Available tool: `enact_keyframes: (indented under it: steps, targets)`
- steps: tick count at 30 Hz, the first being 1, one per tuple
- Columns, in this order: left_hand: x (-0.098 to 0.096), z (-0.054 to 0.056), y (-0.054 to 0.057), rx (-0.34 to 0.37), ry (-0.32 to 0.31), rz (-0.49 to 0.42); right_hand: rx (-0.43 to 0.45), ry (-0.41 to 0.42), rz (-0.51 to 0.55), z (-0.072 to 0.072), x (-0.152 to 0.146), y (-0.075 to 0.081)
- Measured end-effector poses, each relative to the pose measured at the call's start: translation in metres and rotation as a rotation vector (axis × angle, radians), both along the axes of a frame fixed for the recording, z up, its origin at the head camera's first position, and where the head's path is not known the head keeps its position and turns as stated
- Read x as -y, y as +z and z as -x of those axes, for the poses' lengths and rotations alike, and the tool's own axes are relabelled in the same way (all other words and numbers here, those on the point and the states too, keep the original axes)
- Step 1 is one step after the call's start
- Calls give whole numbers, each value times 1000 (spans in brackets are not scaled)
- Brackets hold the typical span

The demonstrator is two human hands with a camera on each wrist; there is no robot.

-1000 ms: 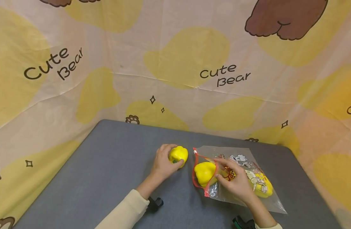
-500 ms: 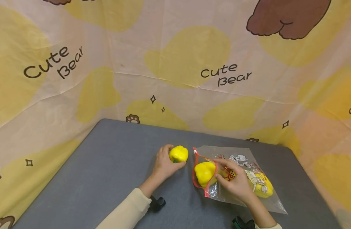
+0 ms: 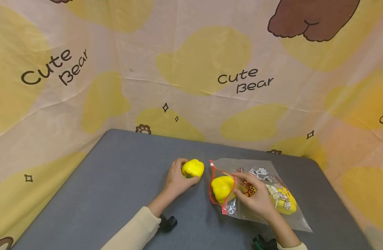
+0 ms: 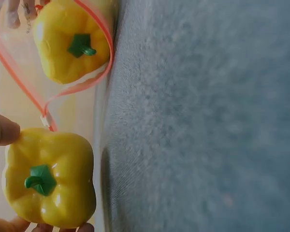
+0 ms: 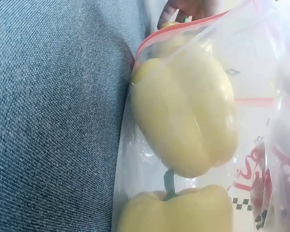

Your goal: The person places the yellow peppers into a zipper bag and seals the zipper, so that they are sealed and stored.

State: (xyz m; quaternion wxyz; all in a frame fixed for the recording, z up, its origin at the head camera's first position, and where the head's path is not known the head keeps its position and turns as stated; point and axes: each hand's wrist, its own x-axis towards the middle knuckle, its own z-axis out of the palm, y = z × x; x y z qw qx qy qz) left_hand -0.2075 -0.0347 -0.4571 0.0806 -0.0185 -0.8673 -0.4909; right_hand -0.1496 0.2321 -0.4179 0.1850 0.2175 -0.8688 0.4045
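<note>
My left hand (image 3: pixel 175 182) holds a yellow bell pepper (image 3: pixel 193 168) by its sides, thumb on one side and fingers on the other. Its green stem (image 4: pixel 40 181) shows in the left wrist view, and the pepper looks slightly off the table. To the right lies a clear zip bag (image 3: pixel 247 214) with a red-edged mouth facing the left hand. My right hand (image 3: pixel 257 198) pinches the upper edge of that mouth and keeps it spread. Just inside sits a second yellow pepper (image 3: pixel 222 189); another pepper (image 3: pixel 286 204) lies deeper, partly covered by the bag's print.
The grey table (image 3: pixel 116 180) extends left and behind the hands. A printed cloth (image 3: pixel 191 69) hangs along its back and sides. Dark wrist-worn devices (image 3: pixel 168 223) show at both wrists.
The left hand and its pepper have barely moved, with a small shift in the fingers' grip. The right hand and bag stay put; the head view has shifted slightly.
</note>
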Motion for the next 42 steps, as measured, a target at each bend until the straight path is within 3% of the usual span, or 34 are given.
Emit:
enact_keyframes:
  steps: [14, 21, 29, 33, 42]
  targets:
    - [20, -38, 13, 10, -172, 38, 29, -16, 6, -3, 2, 1]
    - [25, -52, 12, 32, -356, 37, 34, -19, 1, -4, 2, 3]
    - [26, -56, 14, 52, -550, 12, 6, 12, 9, -4, 3, 3]
    - [24, -55, 12, 66, -574, -2, -17, 26, -1, -4, 3, 2]
    - [16, -48, 9, 60, -548, -67, -50, 73, -13, -4, 3, 2]
